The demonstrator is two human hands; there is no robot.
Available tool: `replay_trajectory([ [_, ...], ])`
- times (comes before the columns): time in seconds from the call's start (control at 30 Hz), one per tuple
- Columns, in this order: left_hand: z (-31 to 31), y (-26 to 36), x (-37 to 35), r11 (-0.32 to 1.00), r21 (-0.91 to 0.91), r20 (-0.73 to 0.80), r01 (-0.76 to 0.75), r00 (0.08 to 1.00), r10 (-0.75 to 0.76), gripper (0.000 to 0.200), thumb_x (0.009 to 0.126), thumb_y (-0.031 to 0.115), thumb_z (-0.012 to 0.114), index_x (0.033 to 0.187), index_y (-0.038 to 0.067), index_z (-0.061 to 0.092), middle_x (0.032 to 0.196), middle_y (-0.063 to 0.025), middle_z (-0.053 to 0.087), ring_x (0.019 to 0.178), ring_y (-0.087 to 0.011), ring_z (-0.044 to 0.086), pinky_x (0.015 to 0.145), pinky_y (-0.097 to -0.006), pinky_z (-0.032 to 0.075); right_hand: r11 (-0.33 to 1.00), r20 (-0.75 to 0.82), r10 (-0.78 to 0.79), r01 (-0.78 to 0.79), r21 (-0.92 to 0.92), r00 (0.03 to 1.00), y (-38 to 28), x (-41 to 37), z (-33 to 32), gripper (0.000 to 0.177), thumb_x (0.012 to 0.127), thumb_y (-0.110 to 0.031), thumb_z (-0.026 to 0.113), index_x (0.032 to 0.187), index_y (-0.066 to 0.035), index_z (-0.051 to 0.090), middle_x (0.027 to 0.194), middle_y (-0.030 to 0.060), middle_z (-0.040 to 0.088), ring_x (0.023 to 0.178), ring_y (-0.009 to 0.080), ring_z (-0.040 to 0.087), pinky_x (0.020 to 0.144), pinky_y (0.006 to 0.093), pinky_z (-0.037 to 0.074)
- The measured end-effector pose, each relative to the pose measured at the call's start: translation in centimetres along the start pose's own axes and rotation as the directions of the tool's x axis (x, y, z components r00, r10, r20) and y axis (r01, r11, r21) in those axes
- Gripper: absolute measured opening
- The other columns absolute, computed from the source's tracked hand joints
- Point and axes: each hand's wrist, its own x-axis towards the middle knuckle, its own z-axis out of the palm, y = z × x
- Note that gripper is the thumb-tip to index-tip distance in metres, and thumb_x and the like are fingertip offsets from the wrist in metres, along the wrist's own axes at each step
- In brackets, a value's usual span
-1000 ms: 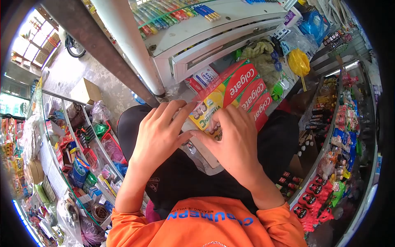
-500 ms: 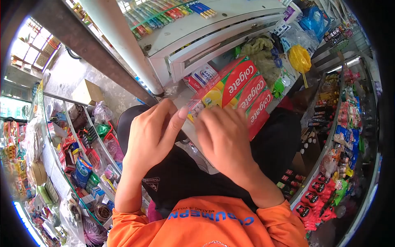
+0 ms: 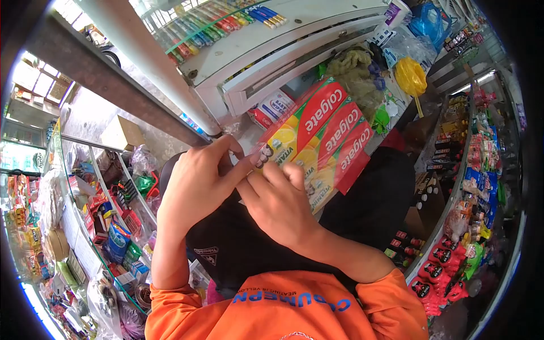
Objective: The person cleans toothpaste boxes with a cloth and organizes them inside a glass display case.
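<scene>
Several red, green and yellow Colgate boxes (image 3: 326, 127) lie side by side, slanting, in front of my lap. My left hand (image 3: 201, 178) is at their near left end, with its thumb and fingers bent together in a pinch. Close against it, my right hand (image 3: 280, 201) has its fingers curled, over the lower left part of the boxes. What the fingertips hold, if anything, is too small to make out. A baby wipes pack (image 3: 275, 106) sits behind the boxes, by the white cabinet.
A white cabinet (image 3: 306, 56) with a glass shelf of pens stands ahead. A metal post (image 3: 122, 73) slants across the upper left. Glass cases of goods flank both sides. A yellow bag (image 3: 411, 76) and a green net bag (image 3: 354, 71) lie at the upper right.
My right hand has moved left and down toward my left hand, uncovering more of the boxes' yellow part. The fingertips of both hands are now closer together.
</scene>
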Motion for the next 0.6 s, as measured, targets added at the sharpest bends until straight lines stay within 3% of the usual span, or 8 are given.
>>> replay_trajectory([
  [0.1,-0.2,-0.2,0.0,0.998,-0.049,0.074,-0.035,0.996,0.039,0.029,0.098,0.028,0.072,0.095,0.000,0.065,0.064,-0.0140,0.057,0.054,-0.0297,0.053,0.056,-0.0409,0.043,0.999,0.000,-0.019,0.019,0.051,1.000,0.0,-0.1,0.5,0.006,0.085,-0.017,0.066,0.089,-0.012,0.068,0.085,0.0023,0.058,0.095,0.0200,0.055,0.088,0.0385,0.039],
  [0.3,-0.2,-0.7,-0.8,0.989,0.061,0.088,-0.135,0.988,0.129,0.024,0.100,0.024,0.070,0.095,0.001,0.064,0.067,-0.0150,0.059,0.061,-0.0340,0.058,0.060,-0.0407,0.045,0.983,0.044,-0.107,0.099,0.155,0.993,1.5,-0.2,-0.6,0.008,0.085,-0.019,0.069,0.087,-0.012,0.067,0.094,0.0029,0.061,0.097,0.0226,0.056,0.090,0.0420,0.041],
  [0.37,-0.7,-0.6,-1.0,0.991,-0.022,0.185,-0.134,0.973,0.136,0.023,0.101,0.022,0.069,0.098,0.000,0.067,0.073,-0.0170,0.062,0.065,-0.0359,0.061,0.063,-0.0406,0.048,0.876,-0.011,-0.154,0.141,0.461,0.988,2.6,-0.6,-1.7,0.014,0.083,-0.022,0.077,0.088,-0.013,0.068,0.100,0.0036,0.060,0.101,0.0245,0.057,0.091,0.0434,0.040],
  [0.4,-0.5,-0.8,-1.1,0.991,-0.021,0.183,-0.132,0.974,0.134,0.023,0.101,0.022,0.069,0.098,0.000,0.067,0.073,-0.0170,0.062,0.065,-0.0359,0.061,0.063,-0.0406,0.048,0.825,0.066,-0.146,0.084,0.559,0.987,3.5,-1.3,-2.3,0.025,0.081,-0.026,0.082,0.098,-0.014,0.069,0.111,0.0062,0.059,0.108,0.0276,0.056,0.093,0.0452,0.040],
  [0.43,0.1,-1.2,-1.1,0.978,-0.115,0.171,-0.174,0.966,0.192,0.022,0.101,0.021,0.068,0.100,-0.001,0.068,0.076,-0.0173,0.064,0.067,-0.0355,0.062,0.065,-0.0401,0.049,0.822,0.069,-0.153,0.088,0.562,0.986,4.3,-1.5,-3.3,0.025,0.081,-0.026,0.082,0.098,-0.014,0.069,0.111,0.0062,0.059,0.108,0.0276,0.056,0.093,0.0452,0.040],
  [0.5,0.5,-1.5,-1.3,0.954,-0.212,0.146,-0.209,0.959,0.243,0.021,0.102,0.019,0.067,0.102,-0.002,0.069,0.079,-0.0176,0.065,0.069,-0.0351,0.064,0.066,-0.0396,0.050,0.852,0.081,-0.033,-0.014,0.523,0.996,6.1,-1.2,-5.1,0.042,0.081,-0.028,0.084,0.115,-0.013,0.065,0.121,0.0086,0.056,0.113,0.0289,0.055,0.098,0.0473,0.039],
  [0.53,0.5,-1.6,-1.3,0.949,-0.224,0.150,-0.220,0.955,0.257,0.020,0.102,0.018,0.067,0.103,-0.002,0.070,0.080,-0.0171,0.066,0.070,-0.0337,0.064,0.067,-0.0387,0.050,0.852,0.086,-0.036,-0.014,0.523,0.996,7.0,-1.3,-5.4,0.042,0.081,-0.028,0.084,0.115,-0.013,0.065,0.121,0.0086,0.056,0.113,0.0289,0.055,0.098,0.0473,0.039],
  [0.6,-0.1,-1.2,-1.2,0.962,-0.212,0.212,-0.174,0.952,0.219,0.019,0.102,0.016,0.066,0.103,-0.002,0.070,0.083,-0.0151,0.069,0.072,-0.0305,0.065,0.067,-0.0372,0.051,0.909,0.220,-0.045,-0.052,0.414,0.974,8.6,-1.3,-6.0,0.060,0.079,-0.032,0.086,0.128,-0.013,0.057,0.128,0.0105,0.053,0.116,0.0294,0.055,0.101,0.0486,0.039],
])
